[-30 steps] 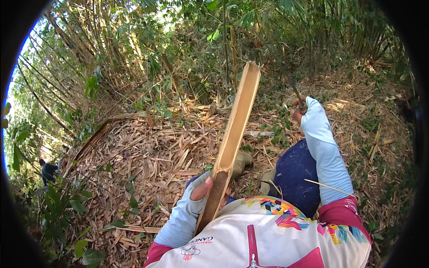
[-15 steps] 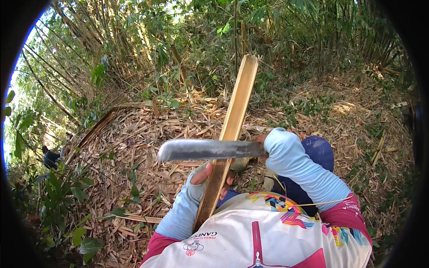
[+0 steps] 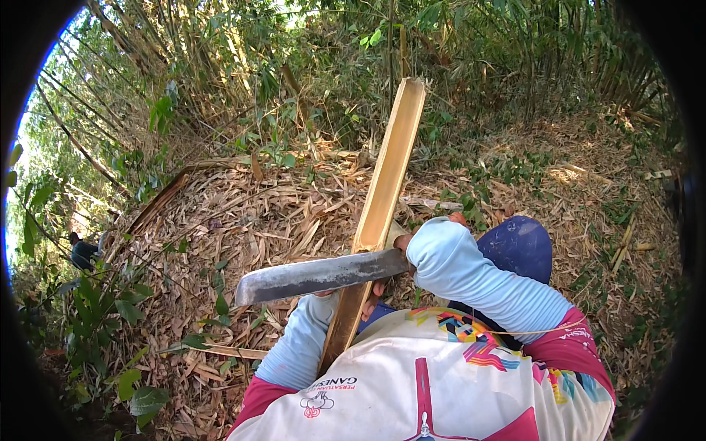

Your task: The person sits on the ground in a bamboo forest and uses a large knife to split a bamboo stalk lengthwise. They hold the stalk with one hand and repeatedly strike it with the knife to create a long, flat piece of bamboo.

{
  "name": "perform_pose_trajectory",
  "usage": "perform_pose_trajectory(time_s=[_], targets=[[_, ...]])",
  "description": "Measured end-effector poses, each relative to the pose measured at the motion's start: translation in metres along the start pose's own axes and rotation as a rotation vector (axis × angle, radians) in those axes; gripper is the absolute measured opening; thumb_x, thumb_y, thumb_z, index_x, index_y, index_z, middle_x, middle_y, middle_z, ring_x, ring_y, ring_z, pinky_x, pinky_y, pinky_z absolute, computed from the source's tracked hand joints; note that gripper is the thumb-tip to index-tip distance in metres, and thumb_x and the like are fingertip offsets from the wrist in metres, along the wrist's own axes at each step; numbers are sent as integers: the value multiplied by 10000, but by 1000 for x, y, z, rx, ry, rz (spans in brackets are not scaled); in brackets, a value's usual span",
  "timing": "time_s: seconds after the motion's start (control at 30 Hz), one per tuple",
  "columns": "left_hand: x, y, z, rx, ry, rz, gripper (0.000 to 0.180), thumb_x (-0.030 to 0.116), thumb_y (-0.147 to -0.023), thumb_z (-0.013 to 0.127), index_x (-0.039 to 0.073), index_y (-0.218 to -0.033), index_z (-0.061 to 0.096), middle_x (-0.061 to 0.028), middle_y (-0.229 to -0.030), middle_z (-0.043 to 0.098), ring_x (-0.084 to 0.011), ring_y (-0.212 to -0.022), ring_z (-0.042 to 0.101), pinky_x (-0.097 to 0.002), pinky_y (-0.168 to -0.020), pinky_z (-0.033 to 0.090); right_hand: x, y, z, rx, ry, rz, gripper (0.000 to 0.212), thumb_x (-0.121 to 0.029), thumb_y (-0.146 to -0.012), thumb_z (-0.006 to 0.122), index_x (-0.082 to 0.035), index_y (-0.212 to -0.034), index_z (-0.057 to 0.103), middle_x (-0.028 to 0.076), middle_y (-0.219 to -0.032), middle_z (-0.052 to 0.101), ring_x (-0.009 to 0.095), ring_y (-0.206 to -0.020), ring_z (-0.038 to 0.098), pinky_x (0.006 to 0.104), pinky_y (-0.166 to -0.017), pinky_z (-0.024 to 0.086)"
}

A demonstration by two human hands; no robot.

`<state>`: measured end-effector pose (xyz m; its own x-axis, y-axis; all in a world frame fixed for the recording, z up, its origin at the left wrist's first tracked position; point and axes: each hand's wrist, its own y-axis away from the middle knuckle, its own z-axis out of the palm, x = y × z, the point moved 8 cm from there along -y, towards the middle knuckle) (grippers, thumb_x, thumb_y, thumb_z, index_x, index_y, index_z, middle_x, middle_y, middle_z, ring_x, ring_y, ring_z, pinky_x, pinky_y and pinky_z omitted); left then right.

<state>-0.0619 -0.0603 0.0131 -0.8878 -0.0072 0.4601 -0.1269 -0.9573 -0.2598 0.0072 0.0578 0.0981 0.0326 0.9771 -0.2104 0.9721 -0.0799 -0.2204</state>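
A long split bamboo slat (image 3: 386, 176) stands tilted in front of me, its hollow pale side facing me. My left hand (image 3: 373, 289) grips its lower part, mostly hidden behind a blade. My right hand (image 3: 404, 243), largely covered by a light blue sleeve, holds a broad grey machete (image 3: 316, 275). The blade lies crosswise against the slat, its tip pointing left. Whether the edge has bitten into the bamboo cannot be seen.
Dry bamboo leaves and sticks (image 3: 243, 220) cover the sloping ground. Dense bamboo stems (image 3: 220, 59) rise behind. My knee in blue trousers (image 3: 518, 246) is at the right. Another person (image 3: 81, 251) crouches far off at the left edge.
My right arm swung in from the far right, bringing the machete across the slat. The blade now sits slightly lower. My left hand kept its hold on the bamboo.
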Motion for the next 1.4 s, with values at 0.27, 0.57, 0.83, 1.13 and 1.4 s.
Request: perform_pose_trajectory(time_s=[0.27, 0.57, 0.83, 1.13, 1.4], targets=[[-1, -2, 19, 128, -156, 16, 826, 451, -868, 705, -47, -1423, 348, -209, -1011, 564, -291, -727, 637, -384, -618, 546, 10, -7, -10, -52, 114, 70, 156, -203, -752, 633, -169, -903, 659, 72, -744, 663, 287, -744, 682, 490, -629, 474], [-11, 12, 24, 323, -244, -68, 720, 529, -976, 511, 54, -1474, 299, -167, -983, 584, -229, -694, 621, -320, -592, 526, 155, -18, -97, 400, -141, 687, 199, -55, -855, 655, -46, -1054, 641, 118, -867, 679, 213, -763, 652, 347, -698, 529], [-7, 10, 22, 455, -278, -41, 786, 525, -969, 505, -36, -1477, 290, -191, -948, 583, -253, -650, 618, -353, -586, 536, 259, 13, -80, 483, -395, 722, 298, -143, -779, 761, -56, -1046, 660, 77, -850, 680, 195, -781, 642, 356, -747, 510], [-14, 14, 6, 395, -104, -160, 785, 473, -941, 557, -1, -1492, 261, -200, -1103, 547, -344, -876, 656, -487, -773, 552, 135, 28, -66, 364, -489, 600, 264, -90, -822, 720, -41, -1068, 639, 55, -790, 664, 131, -704, 613, 265, -653, 489], [-2, 9, 26, 468, -300, -56, 533, 406, -943, 579, 21, -1300, 490, -177, -1041, 639, -245, -759, 660, -370, -628, 557, 43, 16, -62, 251, -158, 164, 297, -88, -683, 745, -90, -978, 714, 141, -783, 678, 322, -739, 680, 379, -642, 550]])
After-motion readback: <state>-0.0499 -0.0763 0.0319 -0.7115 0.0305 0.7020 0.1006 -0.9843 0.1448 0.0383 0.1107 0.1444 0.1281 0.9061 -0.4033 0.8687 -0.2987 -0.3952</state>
